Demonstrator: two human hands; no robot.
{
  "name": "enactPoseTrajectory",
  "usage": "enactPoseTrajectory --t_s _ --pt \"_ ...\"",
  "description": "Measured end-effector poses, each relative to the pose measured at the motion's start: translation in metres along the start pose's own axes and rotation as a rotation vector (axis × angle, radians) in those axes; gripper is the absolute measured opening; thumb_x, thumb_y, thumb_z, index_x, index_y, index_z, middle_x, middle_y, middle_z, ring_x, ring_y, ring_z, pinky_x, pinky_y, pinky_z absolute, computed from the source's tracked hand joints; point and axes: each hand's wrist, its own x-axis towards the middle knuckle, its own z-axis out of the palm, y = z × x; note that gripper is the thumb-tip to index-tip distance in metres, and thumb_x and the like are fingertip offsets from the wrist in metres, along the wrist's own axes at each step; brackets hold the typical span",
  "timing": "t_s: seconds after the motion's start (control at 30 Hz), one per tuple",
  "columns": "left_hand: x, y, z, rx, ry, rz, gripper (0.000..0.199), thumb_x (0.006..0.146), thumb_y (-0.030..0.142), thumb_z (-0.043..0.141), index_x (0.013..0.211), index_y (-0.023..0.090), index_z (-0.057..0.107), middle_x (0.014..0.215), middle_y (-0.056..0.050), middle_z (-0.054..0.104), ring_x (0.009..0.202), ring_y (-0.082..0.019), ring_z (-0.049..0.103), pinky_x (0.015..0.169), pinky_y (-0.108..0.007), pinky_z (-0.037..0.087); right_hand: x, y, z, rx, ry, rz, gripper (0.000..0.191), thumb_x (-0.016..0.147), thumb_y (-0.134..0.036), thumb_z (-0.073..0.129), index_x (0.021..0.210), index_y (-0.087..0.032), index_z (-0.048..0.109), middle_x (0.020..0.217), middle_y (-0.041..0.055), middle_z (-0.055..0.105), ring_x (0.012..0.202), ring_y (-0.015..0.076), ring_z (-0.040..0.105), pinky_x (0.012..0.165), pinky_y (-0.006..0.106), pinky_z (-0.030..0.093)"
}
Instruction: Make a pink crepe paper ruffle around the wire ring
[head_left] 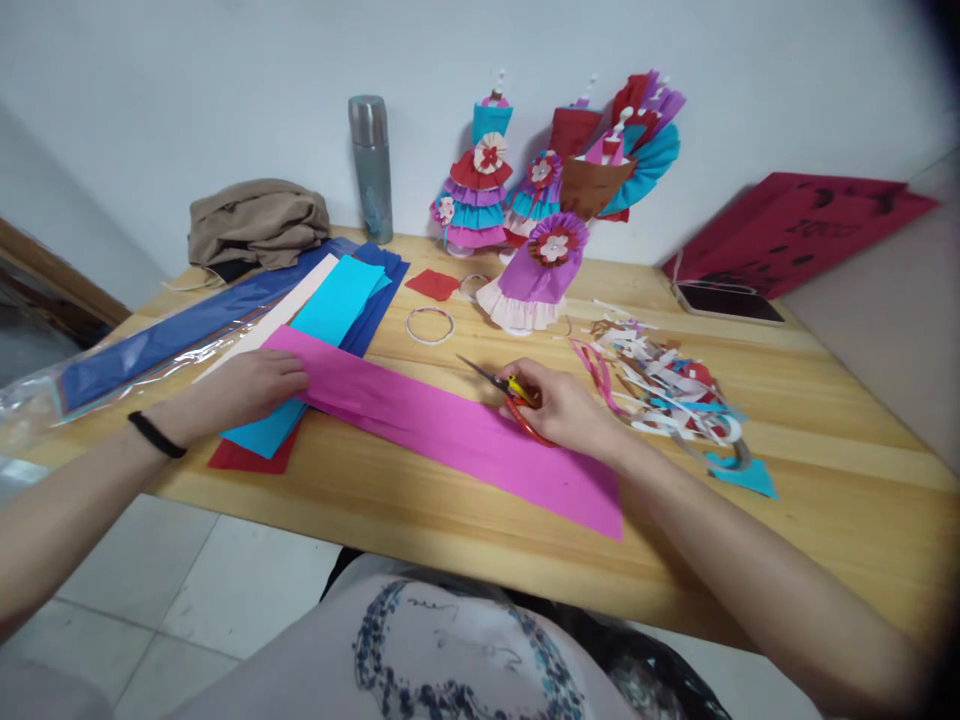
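A long pink strip of crepe paper [442,410] lies slantwise across the table in front of me. At its left end is my left hand [255,385], fingers together on the paper's edge, thumb hidden. My right hand [566,405] is closed around scissors [517,395] with red and yellow handles. Their dark blades point left, just above the strip's far edge. Light blue paper [337,300], a pale strip [300,300] and red paper [259,455] lie partly under the pink strip and my left hand.
Dark blue paper in plastic wrap [187,320], a brown cloth [255,225] and a thermos [371,170] are at the back left. Several paper-dressed dolls [536,270] stand by the wall. Paper scraps [667,385], a phone [727,302] and a red bag [795,230] sit right.
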Motion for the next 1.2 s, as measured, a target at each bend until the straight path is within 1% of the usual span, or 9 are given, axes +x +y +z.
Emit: enactPoseTrajectory --t_s 0.13,0.23,0.37,0.47,0.57,0.8,0.93,1.07,1.2 --pt "0.008 0.003 -0.019 -0.035 -0.206 0.013 0.028 0.101 0.030 0.044 0.096 0.018 0.070 0.101 -0.008 0.070 0.096 -0.023 0.063 0.085 -0.034 0.048 -0.001 -0.006 -0.006 0.136 0.024 -0.029 0.029 0.080 -0.036 0.064 0.101 -0.019 0.056 0.062 -0.0047 0.052 0.054 0.0131 0.044 0.053 0.026 0.032" --pt "0.015 0.012 -0.030 -0.057 -0.267 0.044 0.028 0.099 0.037 0.050 0.089 0.019 0.070 0.099 -0.007 0.070 0.094 -0.023 0.064 0.085 -0.035 0.049 -0.003 0.002 -0.015 0.255 0.011 -0.033 0.034 0.078 -0.039 0.069 0.101 -0.020 0.054 0.065 -0.0056 0.048 0.056 0.0134 0.042 0.053 0.027 0.031" --pt "0.036 0.021 -0.031 -0.113 -0.196 0.154 0.031 0.100 0.036 0.046 0.097 0.019 0.071 0.110 -0.010 0.071 0.103 -0.024 0.064 0.090 -0.035 0.051 -0.013 0.017 -0.036 0.326 0.036 0.028 0.039 0.077 -0.046 0.069 0.101 -0.021 0.051 0.069 -0.0042 0.048 0.058 0.0146 0.042 0.054 0.028 0.032" --pt "0.064 0.027 -0.022 -0.112 -0.098 0.194 0.036 0.102 0.027 0.036 0.114 0.015 0.068 0.127 -0.014 0.066 0.116 -0.026 0.061 0.099 -0.038 0.049 -0.030 0.023 -0.055 0.221 0.001 0.014 0.039 0.080 -0.050 0.063 0.103 -0.021 0.052 0.085 0.0029 0.058 0.067 0.0184 0.051 0.059 0.031 0.041" --pt "0.091 0.035 -0.015 -0.112 -0.101 0.168 0.038 0.102 0.019 0.033 0.120 0.014 0.065 0.124 -0.014 0.066 0.115 -0.024 0.061 0.099 -0.038 0.049 -0.052 0.025 -0.067 0.073 -0.016 -0.024 0.038 0.079 -0.046 0.064 0.106 -0.020 0.058 0.095 0.0074 0.065 0.079 0.0241 0.061 0.067 0.035 0.048" --pt "0.114 0.041 -0.013 -0.146 -0.197 0.050 0.028 0.099 0.025 0.046 0.107 0.015 0.071 0.106 -0.011 0.067 0.100 -0.024 0.064 0.087 -0.037 0.051 -0.095 0.033 -0.064 -0.153 0.019 -0.088 0.040 0.082 -0.022 0.057 0.120 -0.022 0.066 0.108 0.0105 0.074 0.093 0.0270 0.071 0.079 0.039 0.055" --pt "0.113 0.043 -0.012 -0.091 -0.118 0.080 0.029 0.100 0.021 0.042 0.107 0.014 0.069 0.105 -0.012 0.066 0.099 -0.024 0.062 0.084 -0.037 0.051 -0.105 0.045 -0.060 -0.236 0.018 -0.132 0.045 0.087 -0.024 0.055 0.132 -0.026 0.063 0.116 0.0121 0.072 0.099 0.0284 0.070 0.081 0.042 0.057" --pt "0.111 0.076 -0.016 -0.085 0.023 0.337 0.027 0.099 0.014 0.041 0.100 0.016 0.068 0.105 -0.012 0.066 0.096 -0.020 0.059 0.086 -0.033 0.048 -0.115 0.057 -0.065 -0.443 0.041 -0.128 0.046 0.092 -0.028 0.052 0.137 -0.023 0.062 0.101 0.0133 0.070 0.087 0.0260 0.068 0.073 0.039 0.056" --pt "0.117 0.133 -0.014 -0.105 -0.016 0.569 0.024 0.097 0.007 0.043 0.097 0.017 0.065 0.100 -0.008 0.066 0.089 -0.018 0.057 0.080 -0.031 0.047 -0.125 0.065 -0.073 -0.626 0.056 -0.152 0.046 0.093 -0.025 0.049 0.136 -0.032 0.063 0.092 0.0103 0.070 0.082 0.0248 0.066 0.068 0.035 0.053"
